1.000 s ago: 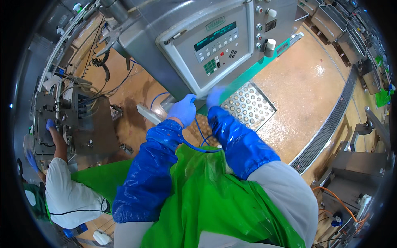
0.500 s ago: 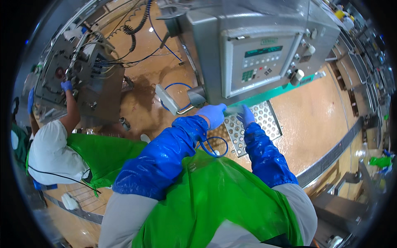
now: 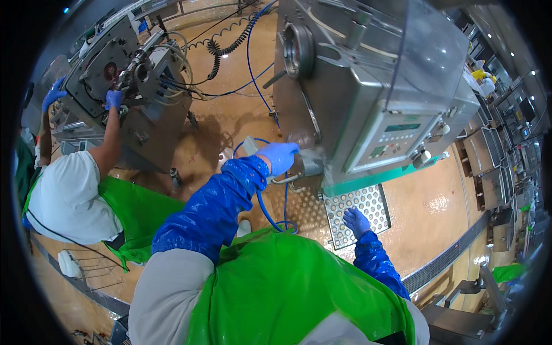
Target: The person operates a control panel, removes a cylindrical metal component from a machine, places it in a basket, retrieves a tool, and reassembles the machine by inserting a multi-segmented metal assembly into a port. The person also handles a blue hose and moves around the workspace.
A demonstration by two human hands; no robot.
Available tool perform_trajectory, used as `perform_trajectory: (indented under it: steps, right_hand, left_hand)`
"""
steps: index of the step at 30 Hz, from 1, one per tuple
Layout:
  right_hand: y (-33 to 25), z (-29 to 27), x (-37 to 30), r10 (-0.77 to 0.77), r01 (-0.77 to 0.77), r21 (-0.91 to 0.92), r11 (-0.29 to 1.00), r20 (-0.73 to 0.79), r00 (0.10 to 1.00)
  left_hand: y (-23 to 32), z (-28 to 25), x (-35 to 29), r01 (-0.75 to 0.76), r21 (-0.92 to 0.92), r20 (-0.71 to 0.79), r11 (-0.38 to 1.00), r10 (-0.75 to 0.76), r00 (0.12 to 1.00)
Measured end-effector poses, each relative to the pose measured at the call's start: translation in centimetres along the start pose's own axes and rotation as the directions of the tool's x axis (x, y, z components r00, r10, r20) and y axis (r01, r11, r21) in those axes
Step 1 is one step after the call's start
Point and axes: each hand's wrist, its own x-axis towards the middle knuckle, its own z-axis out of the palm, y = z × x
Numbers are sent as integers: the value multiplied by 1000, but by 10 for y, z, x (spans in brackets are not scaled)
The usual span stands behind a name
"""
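My left hand, in a purple-blue glove, is closed around the end of a blue hose; the grip hides the nozzle. A pale spray leaves the fist toward the lower side of a steel machine, near a short metal cylinder. Apart from the machine, my right hand is open with its gloved fingers spread and holds nothing. Below it is a perforated steel plate with round holes. The machine's control panel has a small screen and buttons.
At left a co-worker in a green apron has both gloved hands on another steel machine. Cables and a coiled black cord hang between the machines. A floor drain runs along the right; steel bins stand beyond it.
My view has shifted, showing more of the machine's left side. The left hand with the hose has moved up and left. My right hand has drawn back from the machine, toward me.
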Motion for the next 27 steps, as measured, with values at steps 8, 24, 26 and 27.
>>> perform_trajectory:
  steps: [8,24,26,27]
  right_hand:
    - [19,74,-7,-12,-35,-172,984,-266,964]
    - [197,9,-125,355,-450,-45,892,-547,758]
    - [214,-8,-137,356,-439,-9,899,-572,740]
    - [219,-12,-138,352,-430,5,903,-581,733]
  left_hand:
    - [-72,-76,8,-45,40,118,998,40,992]
    - [-118,-189,109,-113,235,-322,965,187,928]
    - [-104,-224,133,-32,213,-366,977,110,924]
    - [-104,-238,149,-25,216,-399,976,111,910]
